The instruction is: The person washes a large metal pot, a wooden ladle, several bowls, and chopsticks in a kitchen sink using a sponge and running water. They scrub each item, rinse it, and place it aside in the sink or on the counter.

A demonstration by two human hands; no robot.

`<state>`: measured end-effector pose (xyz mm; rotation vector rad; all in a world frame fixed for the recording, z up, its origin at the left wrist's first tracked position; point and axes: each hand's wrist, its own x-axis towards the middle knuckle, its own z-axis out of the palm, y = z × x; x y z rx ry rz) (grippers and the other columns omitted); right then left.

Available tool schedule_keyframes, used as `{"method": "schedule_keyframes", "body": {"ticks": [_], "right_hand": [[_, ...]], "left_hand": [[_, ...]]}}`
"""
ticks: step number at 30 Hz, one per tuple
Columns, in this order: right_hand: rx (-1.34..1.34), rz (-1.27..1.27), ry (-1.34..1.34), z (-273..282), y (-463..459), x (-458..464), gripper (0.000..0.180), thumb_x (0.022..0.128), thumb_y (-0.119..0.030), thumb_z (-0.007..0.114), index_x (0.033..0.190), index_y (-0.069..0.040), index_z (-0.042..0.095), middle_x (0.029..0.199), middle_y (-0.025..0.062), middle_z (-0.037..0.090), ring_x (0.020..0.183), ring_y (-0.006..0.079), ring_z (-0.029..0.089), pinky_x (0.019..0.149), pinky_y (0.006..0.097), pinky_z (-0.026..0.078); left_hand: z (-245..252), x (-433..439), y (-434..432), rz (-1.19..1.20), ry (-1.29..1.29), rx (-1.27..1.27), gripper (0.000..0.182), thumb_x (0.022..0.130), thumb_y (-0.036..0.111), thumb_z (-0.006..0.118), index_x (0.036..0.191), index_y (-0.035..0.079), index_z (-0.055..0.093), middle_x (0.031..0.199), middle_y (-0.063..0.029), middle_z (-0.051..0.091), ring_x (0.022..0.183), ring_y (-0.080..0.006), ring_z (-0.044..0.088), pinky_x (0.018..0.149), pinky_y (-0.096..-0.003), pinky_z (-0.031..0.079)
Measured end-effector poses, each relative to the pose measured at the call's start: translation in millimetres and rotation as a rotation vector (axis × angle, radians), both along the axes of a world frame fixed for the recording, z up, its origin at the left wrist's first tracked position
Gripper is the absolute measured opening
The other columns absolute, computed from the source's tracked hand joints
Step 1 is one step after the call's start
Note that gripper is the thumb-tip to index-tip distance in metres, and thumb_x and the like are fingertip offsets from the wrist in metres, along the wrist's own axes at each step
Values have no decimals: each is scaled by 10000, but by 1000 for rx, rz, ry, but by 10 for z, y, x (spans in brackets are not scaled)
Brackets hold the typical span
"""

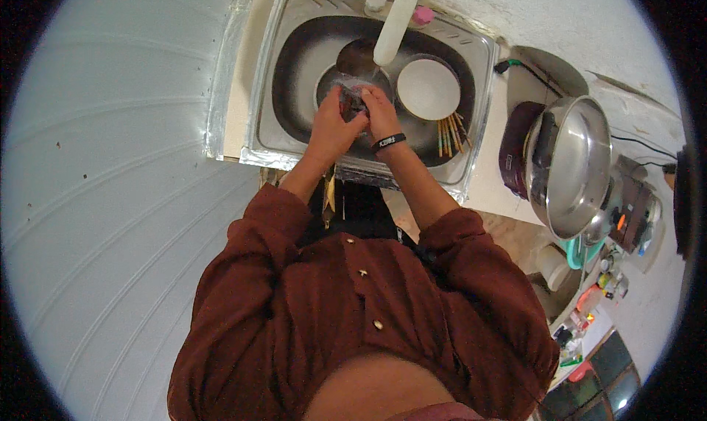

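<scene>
Both hands are over the steel sink [259, 117], beneath the pale spout [396, 26] of a tap. Between my left hand [337, 122] and my right hand [382, 111] is a small dark item with a shiny, see-through part [352, 96], perhaps plastic; my fingers hide much of it. Both hands grip it from the sides. Below them sits a round bowl or pan [325, 84], partly covered by my hands. A dark brown round object [353, 56] lies at its far side. To the right are a white bowl [428, 89] and several chopsticks [452, 135].
White and pink tap knobs [423, 15] stand behind the sink. On the right counter, a large steel pan [580, 167] is tilted by a dark red appliance [516, 150]. A corrugated pale wall [121, 145] rises on the left. Small items [591, 299] crowd the far right.
</scene>
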<state>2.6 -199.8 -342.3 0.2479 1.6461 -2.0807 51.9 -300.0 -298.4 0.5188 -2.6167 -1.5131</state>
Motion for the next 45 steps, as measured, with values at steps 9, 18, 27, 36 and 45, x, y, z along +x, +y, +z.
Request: {"method": "schedule_keyframes", "body": {"ticks": [9, 18, 27, 36, 45], "right_hand": [[-273, -185, -398, 145, -39, -183, 236, 826, -183, 561, 995, -27, 511, 876, 63, 570, 757, 181, 555, 623, 314, 466], [117, -143, -197, -81, -195, -115, 392, 755, -176, 653, 1057, -22, 455, 913, 59, 542, 751, 163, 541, 598, 333, 472], [71, 34, -195, -201, -95, -181, 474, 735, -161, 661, 1120, -20, 423, 929, 58, 538, 808, 148, 530, 573, 288, 443], [295, -66, 281, 103, -263, -95, 364, 750, -148, 624, 1074, -21, 518, 999, 123, 567, 867, 220, 551, 764, 320, 430], [-32, -151, -128, 266, -50, -219, 174, 826, -196, 535, 902, -53, 600, 737, 31, 547, 613, 138, 514, 596, 254, 445]], "left_hand": [[-32, 86, 29, 17, -105, 323, 301, 836, 179, 533, 1090, 18, 510, 646, -23, 498, 561, -88, 447, 505, -242, 380], [-171, 118, 19, 21, -118, 409, 148, 880, 166, 459, 855, 23, 486, 574, 3, 446, 473, -61, 386, 422, -221, 314], [-55, -87, -53, 59, -281, 379, 265, 879, 263, 436, 861, 4, 493, 774, -146, 533, 699, -233, 536, 606, -332, 423], [-390, -415, 31, 342, -182, 751, 421, 883, 390, 396, 1040, 6, 466, 994, -108, 505, 876, -190, 489, 749, -304, 402], [-203, -483, -80, 319, -228, 737, 344, 891, 304, 404, 851, -4, 551, 714, -36, 510, 633, -113, 438, 571, -277, 357]]}}
